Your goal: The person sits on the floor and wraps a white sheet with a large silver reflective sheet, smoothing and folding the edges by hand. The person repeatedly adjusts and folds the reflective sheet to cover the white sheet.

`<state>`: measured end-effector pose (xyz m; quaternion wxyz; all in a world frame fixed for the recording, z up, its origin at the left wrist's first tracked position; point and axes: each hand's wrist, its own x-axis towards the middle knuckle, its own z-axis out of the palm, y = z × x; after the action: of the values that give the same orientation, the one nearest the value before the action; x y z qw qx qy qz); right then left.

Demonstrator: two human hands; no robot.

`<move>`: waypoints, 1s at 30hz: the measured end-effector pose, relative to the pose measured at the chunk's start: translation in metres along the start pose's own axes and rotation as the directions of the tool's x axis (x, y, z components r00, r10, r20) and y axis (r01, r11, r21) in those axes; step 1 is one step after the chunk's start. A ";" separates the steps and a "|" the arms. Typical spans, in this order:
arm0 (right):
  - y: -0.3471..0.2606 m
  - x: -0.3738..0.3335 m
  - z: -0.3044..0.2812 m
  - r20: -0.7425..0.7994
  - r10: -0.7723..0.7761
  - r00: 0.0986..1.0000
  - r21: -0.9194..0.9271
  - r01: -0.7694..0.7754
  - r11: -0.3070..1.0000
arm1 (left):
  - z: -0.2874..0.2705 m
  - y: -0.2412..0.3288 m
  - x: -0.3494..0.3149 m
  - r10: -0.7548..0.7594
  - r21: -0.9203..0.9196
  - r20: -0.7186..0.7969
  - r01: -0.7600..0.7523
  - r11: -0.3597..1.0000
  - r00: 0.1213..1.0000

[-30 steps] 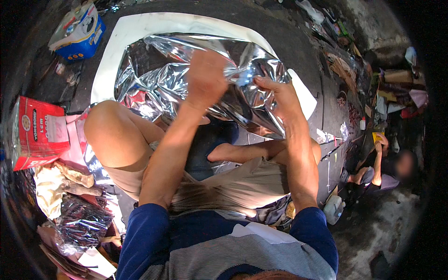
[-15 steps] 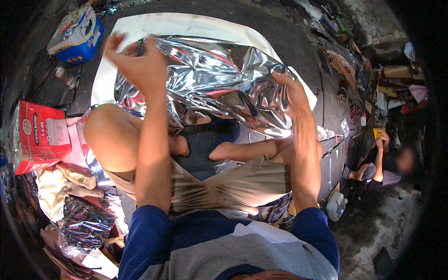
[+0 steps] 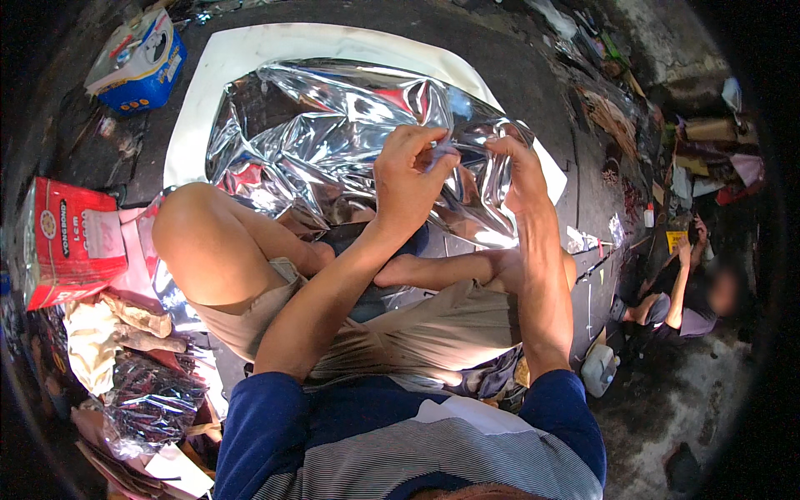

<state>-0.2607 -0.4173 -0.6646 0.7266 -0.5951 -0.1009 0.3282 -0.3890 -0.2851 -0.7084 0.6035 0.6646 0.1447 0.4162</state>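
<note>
A crinkled silver foil sheet [image 3: 317,133] lies across a larger white sheet [image 3: 342,37] on the dark floor ahead of my crossed legs. My right hand [image 3: 527,179] grips the foil near its right end, thumb on top. Over the right part of the foil, my left hand [image 3: 410,179] is closed in a pinch, close to my right hand. Between its thumb and fingers shows a thin, translucent, bluish-white film [image 3: 442,150]; whether it joins the foil, I cannot tell.
A red box [image 3: 71,242] stands at the left, with crumpled cloth and clear plastic nearer me. A blue-and-white box [image 3: 142,71] sits at the far left. On the right are a white jug [image 3: 600,371], piled scraps and another person [image 3: 687,292] holding something yellow.
My left hand has come from the foil's far left side over to its right part and closed in a pinch. My right hand keeps its grip. The other person's hands have shifted slightly.
</note>
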 end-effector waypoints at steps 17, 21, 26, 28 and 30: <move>-0.008 -0.014 0.025 -0.013 -0.214 0.977 -0.394 0.191 0.899 | 0.004 -0.007 0.013 0.103 0.010 -0.008 -0.103 0.995 0.995; -0.004 -0.013 0.027 -0.025 -0.190 0.982 -0.297 0.174 0.939 | 0.007 -0.010 0.018 0.231 0.128 -0.034 -0.225 0.966 0.972; -0.002 -0.012 0.032 -0.008 -0.228 0.974 -0.251 0.219 0.943 | 0.003 -0.007 0.019 -0.026 -0.079 -0.058 0.021 0.997 0.998; -0.007 -0.018 0.043 -0.029 -0.179 0.983 -0.204 0.170 0.964 | -0.001 -0.006 0.021 -0.066 -0.133 -0.053 0.058 0.989 0.996; -0.005 -0.013 0.029 -0.026 -0.230 0.973 -0.313 0.210 0.926 | -0.008 -0.011 0.029 -0.118 -0.164 -0.186 0.088 0.983 0.975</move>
<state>-0.2841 -0.4021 -0.6492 0.6598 -0.6960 -0.1943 0.2063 -0.3737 -0.2569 -0.7079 0.6570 0.5632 0.2048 0.4574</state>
